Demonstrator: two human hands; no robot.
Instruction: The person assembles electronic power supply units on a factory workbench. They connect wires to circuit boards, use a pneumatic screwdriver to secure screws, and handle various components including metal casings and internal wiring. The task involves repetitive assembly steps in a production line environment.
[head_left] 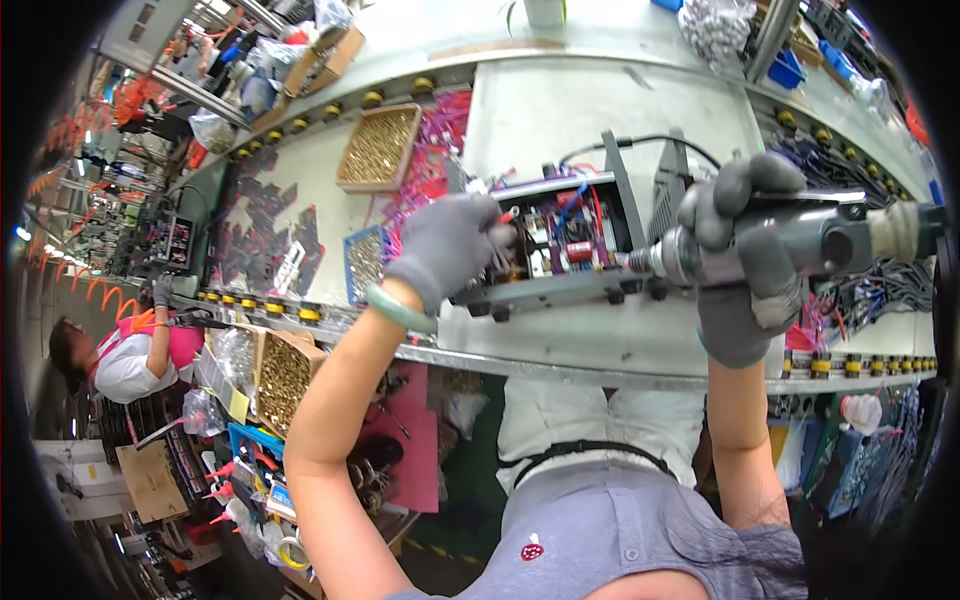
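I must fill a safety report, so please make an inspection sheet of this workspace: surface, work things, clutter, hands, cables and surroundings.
Surface: pale bench, with an open box on it.
Work things: the open box shows coloured parts inside; a power tool points at its right side, contact unclear.
Clutter: wooden tray of brass-coloured pieces and dark flat parts, both left of the box.
Hands: both gloved; left hand at the box's left end, blurred, hold unclear; right hand grips the power tool.
Cables: black cable arching behind the box; dark cable bundle at right.
Surroundings: another person at far left.
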